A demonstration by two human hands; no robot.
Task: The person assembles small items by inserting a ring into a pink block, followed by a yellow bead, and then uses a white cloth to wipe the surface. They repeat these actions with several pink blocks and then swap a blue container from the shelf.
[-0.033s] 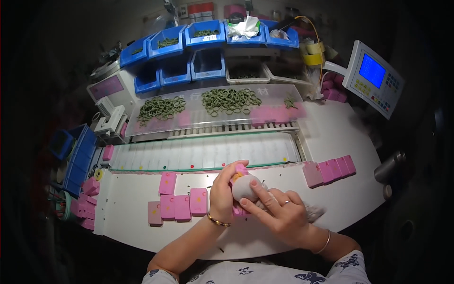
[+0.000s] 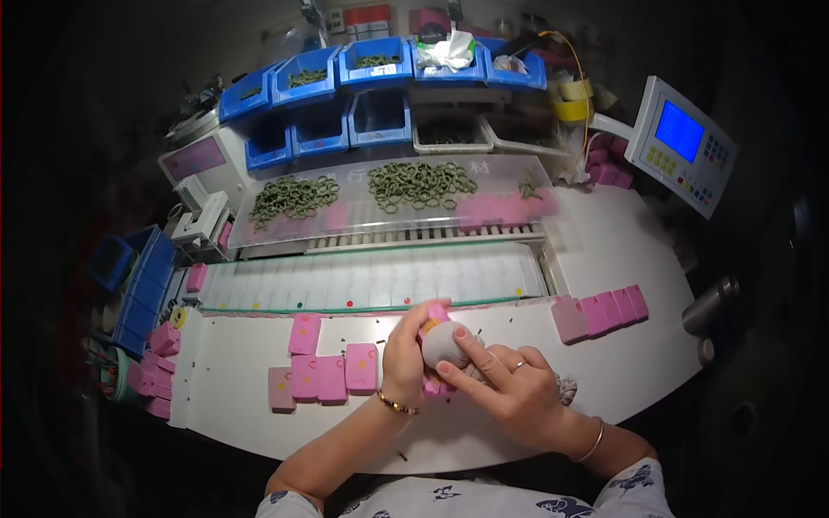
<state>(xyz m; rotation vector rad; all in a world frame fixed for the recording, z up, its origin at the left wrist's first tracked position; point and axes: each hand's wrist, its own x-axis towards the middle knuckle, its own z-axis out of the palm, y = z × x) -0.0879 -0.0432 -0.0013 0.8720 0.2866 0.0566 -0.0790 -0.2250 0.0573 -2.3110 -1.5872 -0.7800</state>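
Over the white worktop (image 2: 250, 432), my left hand (image 2: 403, 356) is wrapped round a pink block (image 2: 439, 311) with a yellow-orange patch on it. My right hand (image 2: 518, 393) grips a rounded grey-white cloth pouch (image 2: 443, 344), index and middle fingers lying along its side. The pouch covers much of the block and rests against it. Bunched cloth (image 2: 566, 390), apparently the pouch's tail, sticks out past my right hand. What lies between pouch and block is hidden.
Pink blocks (image 2: 332, 380) lie in a group on the left, with another row (image 2: 596, 318) on the right. Green rings (image 2: 423, 184) are heaped on a clear raised shelf (image 2: 345, 226). Blue bins (image 2: 376, 65) stand behind; a control panel (image 2: 682, 138) leans in at right.
The bunched cloth beside my right hand was smeared by motion and is sharp now. Both hands have barely moved and keep the same hold.
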